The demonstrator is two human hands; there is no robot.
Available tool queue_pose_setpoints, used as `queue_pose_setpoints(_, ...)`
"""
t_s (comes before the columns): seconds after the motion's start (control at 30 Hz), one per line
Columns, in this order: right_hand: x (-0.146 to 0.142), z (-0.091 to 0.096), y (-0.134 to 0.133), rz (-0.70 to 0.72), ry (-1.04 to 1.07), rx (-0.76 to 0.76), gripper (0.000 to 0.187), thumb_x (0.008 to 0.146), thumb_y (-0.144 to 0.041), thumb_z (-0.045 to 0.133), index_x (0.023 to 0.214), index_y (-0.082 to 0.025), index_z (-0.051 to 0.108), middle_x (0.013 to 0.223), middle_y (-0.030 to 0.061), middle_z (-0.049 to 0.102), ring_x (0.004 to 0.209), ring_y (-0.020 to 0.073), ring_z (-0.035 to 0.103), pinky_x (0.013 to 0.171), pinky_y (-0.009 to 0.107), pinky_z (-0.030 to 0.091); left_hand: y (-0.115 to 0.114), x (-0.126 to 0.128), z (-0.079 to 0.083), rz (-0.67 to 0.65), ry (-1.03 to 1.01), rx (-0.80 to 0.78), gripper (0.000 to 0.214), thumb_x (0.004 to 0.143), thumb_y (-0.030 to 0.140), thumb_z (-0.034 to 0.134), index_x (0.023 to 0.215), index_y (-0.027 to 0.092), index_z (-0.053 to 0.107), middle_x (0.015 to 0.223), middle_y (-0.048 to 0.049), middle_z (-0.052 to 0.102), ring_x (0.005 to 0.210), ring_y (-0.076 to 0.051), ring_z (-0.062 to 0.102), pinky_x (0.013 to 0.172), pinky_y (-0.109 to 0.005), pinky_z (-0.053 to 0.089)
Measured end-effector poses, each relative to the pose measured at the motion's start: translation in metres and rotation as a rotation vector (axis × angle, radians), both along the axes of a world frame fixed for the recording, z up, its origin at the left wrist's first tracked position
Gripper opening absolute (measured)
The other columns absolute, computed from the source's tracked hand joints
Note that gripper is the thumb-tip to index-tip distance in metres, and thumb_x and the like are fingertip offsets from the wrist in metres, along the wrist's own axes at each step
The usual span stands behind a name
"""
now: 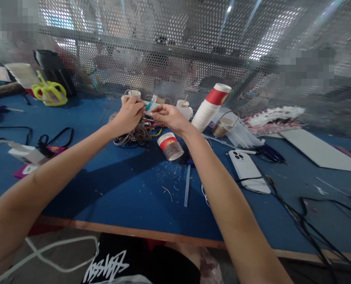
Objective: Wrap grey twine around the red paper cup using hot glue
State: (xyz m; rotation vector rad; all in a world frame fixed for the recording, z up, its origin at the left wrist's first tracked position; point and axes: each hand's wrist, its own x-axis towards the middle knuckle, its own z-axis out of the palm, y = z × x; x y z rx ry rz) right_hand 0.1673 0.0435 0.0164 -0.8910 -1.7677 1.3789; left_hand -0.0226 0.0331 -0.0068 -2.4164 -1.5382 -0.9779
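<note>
My left hand (130,115) is closed, its fingers pinched above a bundle of brown-grey cord (134,136). Facing it, my right hand (173,118) also has its fingertips pressed together. In the narrow gap between the hands shows a small teal thing (149,105); which fingers grip it, and what else they hold, is too small to make out. Below the hands a paper cup (171,146) lies tilted, red and white with grey-brown cord wound around part of it. Red and yellow strands (155,130) lie beside the cord bundle.
To the right stand a leaning stack of paper cups (211,108), a cord-wrapped cup (223,126), glue sticks (243,128) and a white phone (249,171). Black cables (293,215) cross the right side. At left are a yellow woven basket (49,94) and a charger (27,154). Perforated metal (151,51) closes the back.
</note>
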Motion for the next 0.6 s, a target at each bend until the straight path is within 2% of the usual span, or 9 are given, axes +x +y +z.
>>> queue_pose_setpoints(0.13, 0.003, 0.006, -0.003, 0.045, 0.076, -0.111, 0.020, 0.079, -0.022, 0.079, 0.084, -0.019, 0.060, 0.070, -0.0040, 0.058, 0.066, 0.0104, 0.053, 0.065, 0.024, 0.050, 0.001, 0.001, -0.003, -0.029, 0.017, 0.014, 0.029, 0.098, 0.019, 0.036, 0.091, 0.014, 0.063, 0.117, -0.0127, 0.065, 0.114, -0.027, 0.055, 0.108, -0.051, 0.037)
queue_pose_setpoints(0.27, 0.015, 0.016, -0.002, 0.058, 0.143, -0.132, 0.008, 0.084, -0.019, 0.071, 0.087, -0.017, 0.065, 0.065, -0.0053, 0.048, 0.063, 0.0097, 0.048, 0.067, 0.025, 0.051, 0.000, 0.000, -0.006, -0.023, 0.055, 0.024, 0.030, 0.099, 0.024, 0.037, 0.098, 0.013, 0.065, 0.123, -0.0134, 0.063, 0.118, -0.029, 0.054, 0.110, -0.053, 0.037)
queue_pose_setpoints(0.43, 0.043, 0.028, 0.018, -0.119, 0.386, -0.028, 0.007, 0.089, -0.026, 0.064, 0.084, -0.021, 0.063, 0.065, -0.0070, 0.039, 0.064, 0.0090, 0.051, 0.074, 0.025, 0.052, -0.010, 0.000, -0.010, 0.054, 0.224, -0.003, 0.034, 0.100, 0.030, 0.041, 0.102, 0.011, 0.069, 0.129, -0.0173, 0.061, 0.127, -0.040, 0.047, 0.105, -0.061, 0.041)
queue_pose_setpoints(0.6, 0.068, 0.028, 0.046, -0.382, 0.479, -0.071, 0.016, 0.089, -0.020, 0.059, 0.073, -0.021, 0.057, 0.063, -0.0067, 0.042, 0.057, 0.0077, 0.047, 0.066, 0.022, 0.049, -0.017, -0.003, -0.014, 0.100, 0.431, -0.061, 0.038, 0.101, 0.027, 0.037, 0.109, 0.010, 0.071, 0.133, -0.0214, 0.059, 0.130, -0.043, 0.046, 0.106, -0.073, 0.036)
